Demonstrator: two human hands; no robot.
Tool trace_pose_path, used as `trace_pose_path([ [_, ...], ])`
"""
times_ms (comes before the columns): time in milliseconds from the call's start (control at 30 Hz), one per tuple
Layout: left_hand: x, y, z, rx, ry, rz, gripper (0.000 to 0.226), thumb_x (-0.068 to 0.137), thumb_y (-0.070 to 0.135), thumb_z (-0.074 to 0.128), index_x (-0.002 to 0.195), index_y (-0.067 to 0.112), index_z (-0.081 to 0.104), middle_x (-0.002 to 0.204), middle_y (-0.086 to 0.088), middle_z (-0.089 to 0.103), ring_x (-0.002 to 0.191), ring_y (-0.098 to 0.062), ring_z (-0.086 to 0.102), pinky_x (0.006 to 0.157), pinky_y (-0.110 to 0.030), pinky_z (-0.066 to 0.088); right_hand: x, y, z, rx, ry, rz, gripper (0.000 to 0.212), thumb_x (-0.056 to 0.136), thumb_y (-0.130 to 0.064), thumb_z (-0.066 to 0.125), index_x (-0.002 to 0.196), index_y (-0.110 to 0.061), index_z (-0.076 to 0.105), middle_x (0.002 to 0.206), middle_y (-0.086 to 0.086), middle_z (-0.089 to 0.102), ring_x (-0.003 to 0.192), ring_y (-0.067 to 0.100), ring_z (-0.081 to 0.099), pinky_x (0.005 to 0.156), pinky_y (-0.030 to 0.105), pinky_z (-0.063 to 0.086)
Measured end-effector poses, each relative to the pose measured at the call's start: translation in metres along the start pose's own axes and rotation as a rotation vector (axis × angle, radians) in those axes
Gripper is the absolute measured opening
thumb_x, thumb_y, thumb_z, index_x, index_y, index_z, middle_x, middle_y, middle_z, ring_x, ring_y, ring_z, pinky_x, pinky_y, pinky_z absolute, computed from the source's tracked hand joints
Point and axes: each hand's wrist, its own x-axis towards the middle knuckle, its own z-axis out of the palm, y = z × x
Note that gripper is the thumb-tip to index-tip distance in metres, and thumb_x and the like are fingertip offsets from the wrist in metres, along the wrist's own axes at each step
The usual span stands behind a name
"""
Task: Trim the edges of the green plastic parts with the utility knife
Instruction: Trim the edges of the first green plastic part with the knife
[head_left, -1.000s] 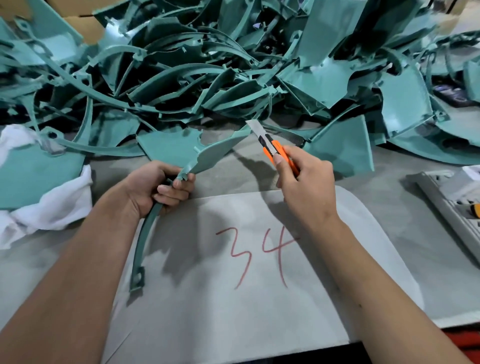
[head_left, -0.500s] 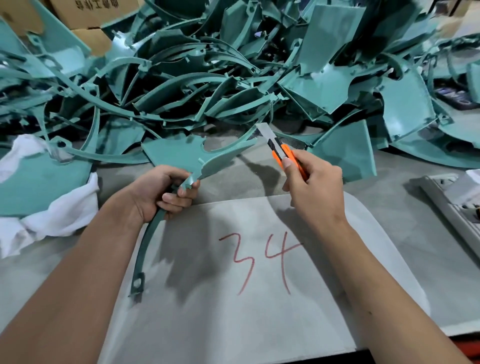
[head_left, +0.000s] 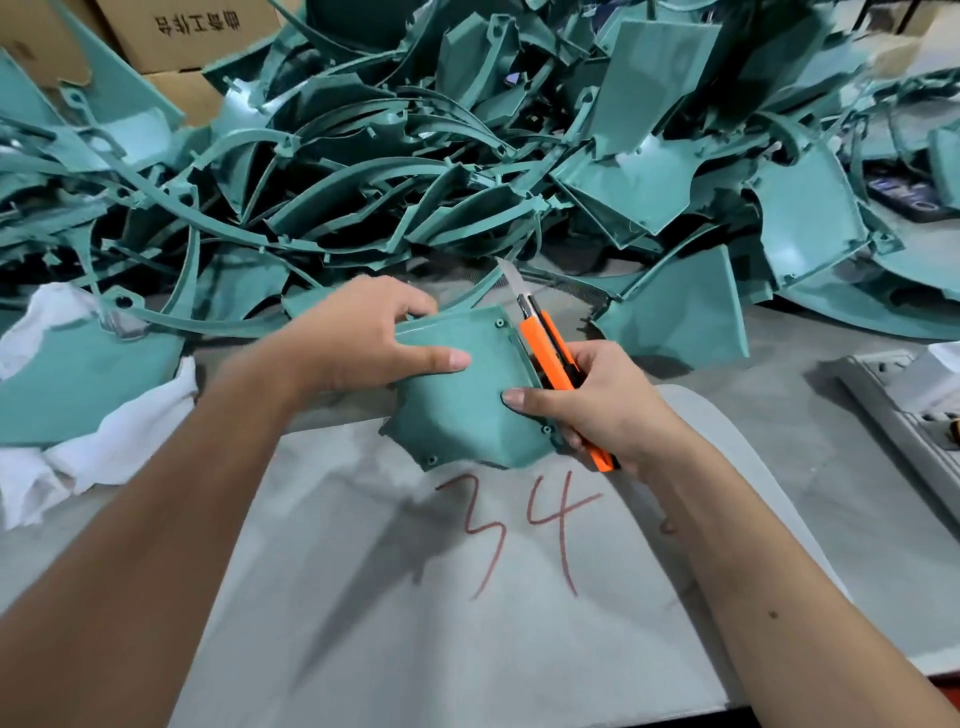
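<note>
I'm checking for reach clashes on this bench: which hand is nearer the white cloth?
Left. The left hand grips the green plastic part just right of the white cloth; the right hand, holding the utility knife, sits farther right, beyond the part.

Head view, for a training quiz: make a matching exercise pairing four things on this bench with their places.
Things:
1. utility knife
2. green plastic panel
3. white cloth
4. cardboard box

Places:
A. top left, behind the pile
B. gripped in the right hand
C. left edge of the bench
D. between both hands, left hand on its upper edge

Pairs: 1-B, 2-D, 3-C, 4-A
</note>
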Motion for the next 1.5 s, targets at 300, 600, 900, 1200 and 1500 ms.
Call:
trace_pose_path([
  [300,-0.038,0.027,0.105,-1.058,1.14,-0.49,0.052,0.074,0.056,0.075,0.098,0.017,0.051,0.094,0.0,0.062,0.079,-0.012,0.06,0.065,-0.031,0.051,0.008,0.006,0.019,0.35,0.143,-0.062,0.042,0.091,-0.009,0.079,0.069,-0.02,0.045,0.042,0.01,0.039,0.033,0.014,0.029,0.042,0.02,0.031],
  [600,-0.023,0.023,0.113,-1.26,0.764,-0.31,0.049,0.074,0.012,0.085,0.118,0.012,0.062,0.108,-0.003,0.078,0.097,-0.024,0.076,0.074,-0.04,0.064,0.004,0.004,0.019,0.033,0.174,-0.274,0.04,0.099,-0.038,0.071,0.082,-0.007,0.053,0.054,0.002,0.049,0.044,0.019,0.041,0.049,0.035,0.038],
  [900,-0.026,0.002,0.095,-1.453,0.93,-0.434,0.048,0.089,-0.006,0.072,0.131,-0.002,0.049,0.123,-0.018,0.07,0.112,-0.036,0.07,0.097,-0.058,0.055,-0.005,0.014,-0.001,-0.751,0.182,-0.608,0.037,0.1,-0.055,0.05,0.08,-0.026,0.06,0.056,-0.01,0.049,0.055,0.013,0.05,0.053,0.036,0.04],
  [1200,-0.027,-0.005,0.092,-1.514,0.928,-0.365,0.037,0.084,-0.006,0.074,0.115,0.007,0.058,0.11,-0.012,0.076,0.108,-0.038,0.071,0.097,-0.063,0.054,-0.004,0.014,0.0,-0.919,0.149,-0.611,0.044,0.098,-0.064,0.045,0.081,-0.027,0.063,0.052,-0.011,0.048,0.053,0.01,0.05,0.052,0.036,0.045],
  [1500,-0.035,-0.006,0.09,-1.469,0.769,-0.298,0.059,0.074,0.004,0.076,0.129,-0.001,0.057,0.118,-0.014,0.074,0.104,-0.029,0.071,0.092,-0.049,0.058,0.001,0.018,-0.009,-0.912,0.395,-0.535,0.032,0.101,-0.05,0.053,0.077,-0.028,0.055,0.049,-0.007,0.044,0.047,0.014,0.044,0.049,0.033,0.03],
])
